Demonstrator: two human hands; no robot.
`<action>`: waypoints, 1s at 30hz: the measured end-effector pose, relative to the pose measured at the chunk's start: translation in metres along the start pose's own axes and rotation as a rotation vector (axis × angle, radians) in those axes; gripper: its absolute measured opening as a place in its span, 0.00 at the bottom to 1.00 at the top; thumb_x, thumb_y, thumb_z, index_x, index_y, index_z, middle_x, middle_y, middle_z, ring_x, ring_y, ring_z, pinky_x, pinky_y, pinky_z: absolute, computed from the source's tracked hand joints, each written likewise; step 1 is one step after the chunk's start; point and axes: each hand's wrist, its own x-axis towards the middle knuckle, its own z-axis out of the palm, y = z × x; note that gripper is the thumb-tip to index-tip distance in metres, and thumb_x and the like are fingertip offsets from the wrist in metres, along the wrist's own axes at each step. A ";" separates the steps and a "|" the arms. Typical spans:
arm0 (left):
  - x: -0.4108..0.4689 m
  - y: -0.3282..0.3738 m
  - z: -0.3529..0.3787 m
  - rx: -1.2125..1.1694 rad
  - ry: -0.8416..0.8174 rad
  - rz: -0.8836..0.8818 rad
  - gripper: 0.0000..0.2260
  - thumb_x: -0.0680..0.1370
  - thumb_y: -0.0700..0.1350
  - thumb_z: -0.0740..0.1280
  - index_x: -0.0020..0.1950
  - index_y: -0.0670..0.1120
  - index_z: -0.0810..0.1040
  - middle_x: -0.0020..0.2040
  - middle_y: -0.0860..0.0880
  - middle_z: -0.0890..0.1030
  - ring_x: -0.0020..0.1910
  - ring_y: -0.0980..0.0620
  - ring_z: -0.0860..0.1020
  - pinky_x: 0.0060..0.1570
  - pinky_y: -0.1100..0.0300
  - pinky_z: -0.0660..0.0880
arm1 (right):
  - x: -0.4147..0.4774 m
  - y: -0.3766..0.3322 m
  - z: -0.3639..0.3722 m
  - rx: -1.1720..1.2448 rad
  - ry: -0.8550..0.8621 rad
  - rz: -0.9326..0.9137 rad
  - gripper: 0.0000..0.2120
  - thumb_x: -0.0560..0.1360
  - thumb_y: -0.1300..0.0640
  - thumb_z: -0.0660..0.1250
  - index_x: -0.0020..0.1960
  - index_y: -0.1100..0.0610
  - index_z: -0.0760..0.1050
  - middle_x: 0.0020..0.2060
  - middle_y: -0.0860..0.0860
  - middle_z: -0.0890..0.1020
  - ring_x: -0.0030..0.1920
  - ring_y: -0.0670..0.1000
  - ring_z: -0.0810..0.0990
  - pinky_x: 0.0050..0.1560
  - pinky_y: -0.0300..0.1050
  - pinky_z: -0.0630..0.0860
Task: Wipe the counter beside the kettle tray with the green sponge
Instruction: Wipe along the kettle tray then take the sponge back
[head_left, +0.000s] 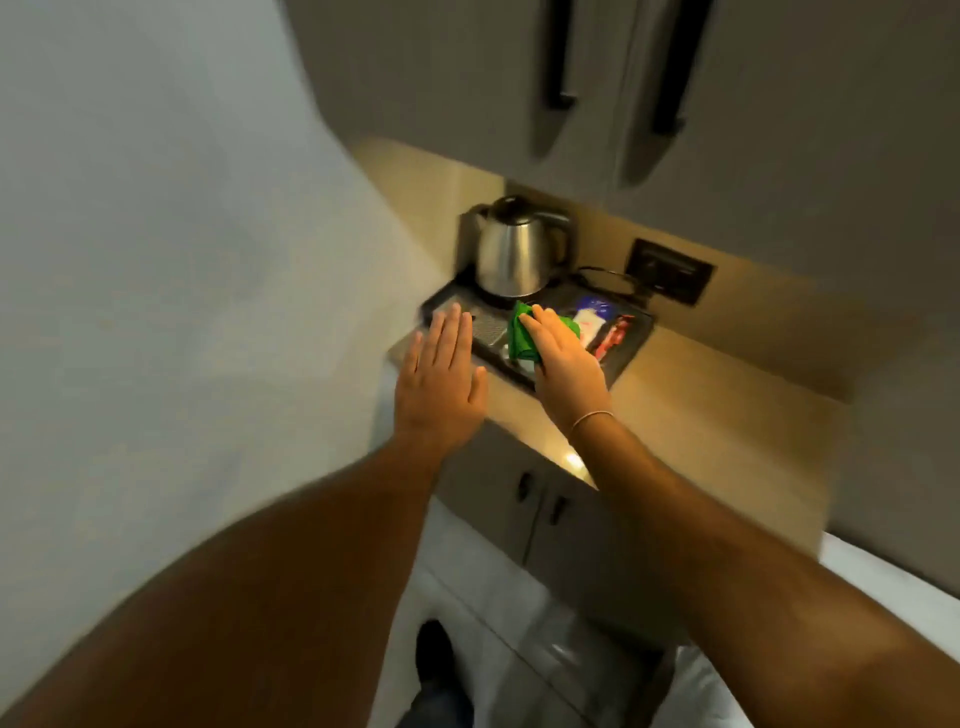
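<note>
Holding the bright green sponge (521, 332) under its flat fingers, the right hand (563, 361) is over the dark rectangular kettle tray (631, 340), so the sponge is above the tray and not yet on the bare beige stone worktop (691, 395) to the right of it. The left hand (439, 382), fingers spread and empty, hovers at the tray's left edge near the steel kettle (514, 254). To wipe well, I would bring the sponge down flat on the bare worktop and stroke along the tray's edge without nudging it.
</note>
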 end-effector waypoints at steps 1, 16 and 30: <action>-0.019 -0.019 -0.010 0.008 -0.002 -0.069 0.33 0.85 0.52 0.56 0.89 0.43 0.52 0.90 0.44 0.54 0.89 0.45 0.52 0.87 0.42 0.52 | -0.001 -0.023 0.014 0.042 -0.041 -0.053 0.31 0.78 0.71 0.67 0.80 0.63 0.69 0.79 0.62 0.71 0.80 0.63 0.69 0.81 0.60 0.65; -0.467 -0.239 -0.093 0.044 -0.031 -0.955 0.32 0.87 0.54 0.49 0.89 0.47 0.43 0.90 0.48 0.44 0.89 0.50 0.41 0.88 0.46 0.43 | -0.201 -0.420 0.194 0.344 -0.556 -0.680 0.30 0.80 0.68 0.68 0.81 0.57 0.67 0.79 0.58 0.72 0.76 0.60 0.75 0.71 0.58 0.78; -0.777 -0.357 -0.111 -0.029 -0.065 -1.350 0.35 0.82 0.52 0.48 0.88 0.43 0.47 0.90 0.44 0.49 0.89 0.46 0.46 0.88 0.44 0.46 | -0.458 -0.688 0.363 0.226 -1.131 -0.718 0.36 0.80 0.67 0.68 0.84 0.52 0.59 0.83 0.54 0.65 0.83 0.58 0.64 0.79 0.59 0.68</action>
